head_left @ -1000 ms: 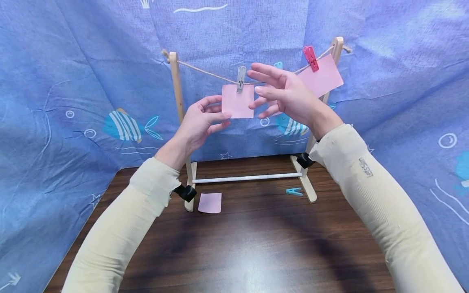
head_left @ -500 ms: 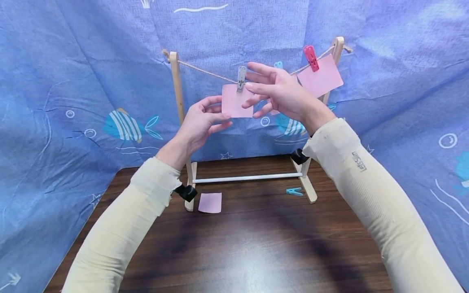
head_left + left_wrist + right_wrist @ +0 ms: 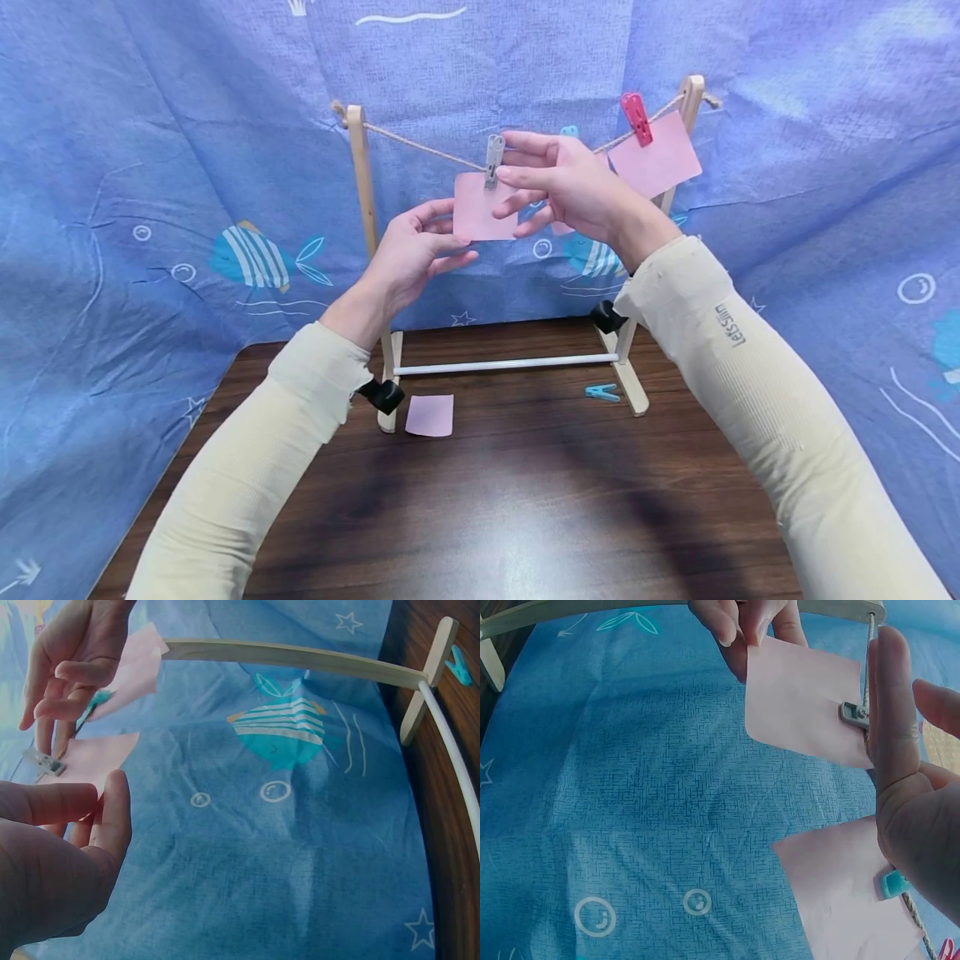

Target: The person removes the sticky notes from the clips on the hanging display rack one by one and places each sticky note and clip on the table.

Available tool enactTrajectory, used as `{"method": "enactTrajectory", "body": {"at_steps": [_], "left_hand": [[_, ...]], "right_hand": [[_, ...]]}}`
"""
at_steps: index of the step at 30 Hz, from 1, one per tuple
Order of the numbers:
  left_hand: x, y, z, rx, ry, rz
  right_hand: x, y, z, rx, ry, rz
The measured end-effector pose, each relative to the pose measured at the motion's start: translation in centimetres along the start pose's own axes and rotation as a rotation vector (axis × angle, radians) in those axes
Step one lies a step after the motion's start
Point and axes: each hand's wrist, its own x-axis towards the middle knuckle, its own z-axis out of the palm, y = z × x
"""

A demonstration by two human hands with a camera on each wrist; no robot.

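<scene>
A pink square paper note (image 3: pixel 472 208) hangs from the rope under a grey clothespin (image 3: pixel 493 157). My left hand (image 3: pixel 408 258) pinches the note's lower left corner between thumb and fingers; the right wrist view shows this pinch at the corner of the note (image 3: pixel 799 697). My right hand (image 3: pixel 585 192) is at the clothespin's right side, fingers extended and spread, thumb and index fingertips right beside it. It overlaps the note's right edge in the head view. Behind it, a second pink note (image 3: pixel 847 892) hangs by a teal clothespin (image 3: pixel 892 884), partly hidden in the head view.
A red clothespin (image 3: pixel 636 119) holds another pink note (image 3: pixel 656 157) near the right post. The wooden stand (image 3: pixel 362 175) carries the rope (image 3: pixel 423 148). On the dark table (image 3: pixel 480 492) lie a loose pink note (image 3: pixel 430 416) and a blue clothespin (image 3: pixel 602 392).
My right hand has shifted left, its fingertips coming up to the grey clothespin and across the note's right edge. The left hand keeps its pinch almost unmoved.
</scene>
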Motion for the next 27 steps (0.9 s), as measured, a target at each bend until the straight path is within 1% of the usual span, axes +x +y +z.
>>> {"method": "enactTrajectory", "body": {"at_steps": [3,7,13,19,23,27], "left_hand": [[0.04,-0.04,-0.08,0.017,-0.005,0.001],[0.03,0.00,-0.12,0.032,-0.004,-0.004],[-0.01,0.21,-0.11,0.027,0.003,-0.014],[-0.08,0.42,0.02,0.023,0.008,-0.006],[-0.06,0.47,-0.01,0.015,0.013,-0.006],[-0.09,0.57,-0.04,0.005,0.018,-0.005]], "right_hand": [[0.05,-0.05,-0.05,0.009,0.006,0.006],[0.12,-0.06,-0.08,0.033,-0.008,-0.002],[0.21,-0.15,0.02,0.033,-0.022,-0.021],[0.30,-0.26,0.19,0.002,0.013,-0.039],[0.16,-0.48,0.30,0.002,0.034,-0.041],[-0.18,-0.74,0.22,-0.042,0.056,-0.045]]}}
